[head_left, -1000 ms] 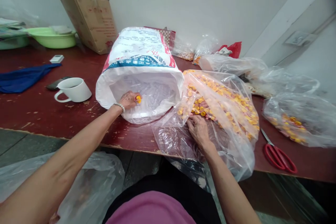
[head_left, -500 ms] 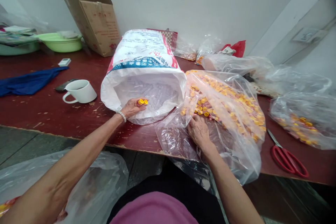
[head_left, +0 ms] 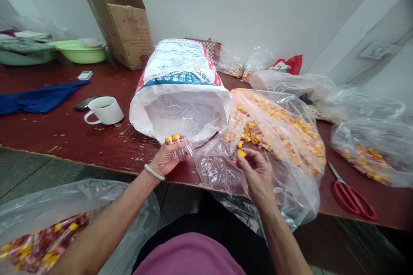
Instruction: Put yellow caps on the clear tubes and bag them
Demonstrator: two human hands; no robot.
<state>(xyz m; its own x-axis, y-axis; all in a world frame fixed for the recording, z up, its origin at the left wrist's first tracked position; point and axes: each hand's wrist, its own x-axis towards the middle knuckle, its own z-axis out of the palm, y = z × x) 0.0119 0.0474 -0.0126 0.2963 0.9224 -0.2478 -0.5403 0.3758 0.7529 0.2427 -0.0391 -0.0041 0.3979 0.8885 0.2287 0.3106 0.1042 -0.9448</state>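
Note:
My left hand [head_left: 169,156] is closed around several small clear plastic tubes [head_left: 183,151]; two show yellow caps and something pinkish inside. Between thumb and fingers, my right hand [head_left: 256,172] pinches a yellow cap [head_left: 241,153], just over the near edge of a clear plastic bag [head_left: 222,167]. That bag holds many yellow caps [head_left: 300,124] with pinkish bits among them. Left of it lies a white woven sack [head_left: 180,62], its mouth facing me, with clear empty tubes [head_left: 200,116] inside.
Red-handled scissors [head_left: 353,197] lie at the table's right, near another bag of yellow-capped pieces [head_left: 374,159]. A white mug [head_left: 108,111], blue cloth [head_left: 38,98] and cardboard box [head_left: 129,30] are leftward. Below the table edge, a large bag holds filled tubes [head_left: 45,240].
My left hand has drawn back from the sack's mouth with the tubes, turning them so their clear bodies show. My right hand has lifted from the bag with a yellow cap.

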